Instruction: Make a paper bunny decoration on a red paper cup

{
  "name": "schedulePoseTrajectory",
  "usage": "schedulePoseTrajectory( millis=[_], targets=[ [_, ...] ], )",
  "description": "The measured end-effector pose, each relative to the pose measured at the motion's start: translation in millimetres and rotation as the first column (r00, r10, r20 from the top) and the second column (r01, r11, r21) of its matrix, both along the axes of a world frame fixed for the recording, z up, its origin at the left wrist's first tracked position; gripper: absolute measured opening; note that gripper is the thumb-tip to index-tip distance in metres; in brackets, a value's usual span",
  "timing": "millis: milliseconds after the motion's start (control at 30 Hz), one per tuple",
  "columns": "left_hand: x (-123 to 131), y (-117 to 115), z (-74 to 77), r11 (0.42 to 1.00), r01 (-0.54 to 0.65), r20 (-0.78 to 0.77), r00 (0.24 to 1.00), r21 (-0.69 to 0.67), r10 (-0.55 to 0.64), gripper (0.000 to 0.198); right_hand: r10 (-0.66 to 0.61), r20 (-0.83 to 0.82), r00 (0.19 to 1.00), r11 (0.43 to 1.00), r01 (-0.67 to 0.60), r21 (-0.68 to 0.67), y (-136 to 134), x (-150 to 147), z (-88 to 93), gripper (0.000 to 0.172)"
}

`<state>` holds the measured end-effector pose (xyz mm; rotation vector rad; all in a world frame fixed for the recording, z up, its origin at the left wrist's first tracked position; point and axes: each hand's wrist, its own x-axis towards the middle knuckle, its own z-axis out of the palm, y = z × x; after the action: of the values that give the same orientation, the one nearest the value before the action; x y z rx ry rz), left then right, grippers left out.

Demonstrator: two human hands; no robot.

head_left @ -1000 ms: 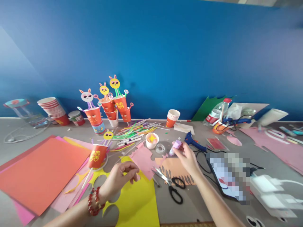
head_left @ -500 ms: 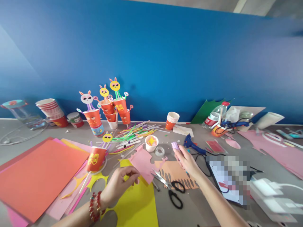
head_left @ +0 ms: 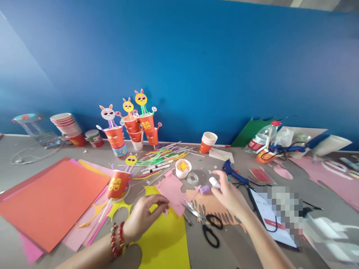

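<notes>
My right hand [head_left: 228, 195] is closed round a glue stick [head_left: 215, 182] whose white tip points up and left. A purple cap [head_left: 204, 189] lies on the table just left of that hand. My left hand [head_left: 146, 215], with a red bead bracelet on the wrist, rests over a yellow paper sheet [head_left: 165, 241] and pinches a small pink paper piece [head_left: 165, 212]. Black-handled scissors [head_left: 208, 228] lie between my hands on an orange cut-out with a fringed edge [head_left: 210, 204]. A pink paper scrap [head_left: 171, 189] lies beyond my left hand.
A red paper cup on a straw [head_left: 117, 185], a tape roll [head_left: 192, 178], a white cup [head_left: 183, 169] and a blue glue gun [head_left: 232, 172] lie close by. Rabbit-topped cups [head_left: 131, 129], cup stacks [head_left: 208, 142] and loose straws sit further back. A big orange sheet [head_left: 47, 200] covers the left.
The purple cap has come off the glue stick and now lies on the table; the white tip is bare. My right hand has lowered slightly. My left hand has hardly moved.
</notes>
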<state>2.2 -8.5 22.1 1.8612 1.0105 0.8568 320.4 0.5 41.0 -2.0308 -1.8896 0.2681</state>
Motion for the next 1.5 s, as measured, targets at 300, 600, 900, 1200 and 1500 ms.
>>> schedulePoseTrajectory(
  millis=[300,600,900,1200,1500],
  targets=[
    [-3.3,8.6,0.2,0.996,-0.061,0.216,0.974,-0.06,0.072,0.02,0.293,-0.515,0.806,0.935,-0.354,-0.022,-26.3,-55.9,26.2,0.024],
    [-5.4,10.4,5.1,0.985,-0.135,0.218,0.963,-0.109,0.156,0.023,0.434,-0.591,0.68,0.889,-0.429,0.16,-26.4,-101.0,12.3,0.032],
    [4.4,15.8,19.1,0.947,-0.167,0.063,0.986,0.276,0.155,0.028,0.294,-0.837,0.462,0.891,-0.449,0.066,-37.2,-116.3,-5.8,0.021],
    [8.7,14.7,3.1,0.822,-0.145,0.067,0.989,0.551,0.129,0.049,0.17,-0.919,0.355,0.904,-0.427,0.002,-36.0,-119.5,-13.3,0.029],
    [7.4,13.4,3.3,0.841,-0.034,0.067,0.998,0.54,-0.003,0.05,0.157,-0.935,0.318,0.913,-0.409,0.015,-35.8,-120.1,-16.1,0.027]
  ],
)
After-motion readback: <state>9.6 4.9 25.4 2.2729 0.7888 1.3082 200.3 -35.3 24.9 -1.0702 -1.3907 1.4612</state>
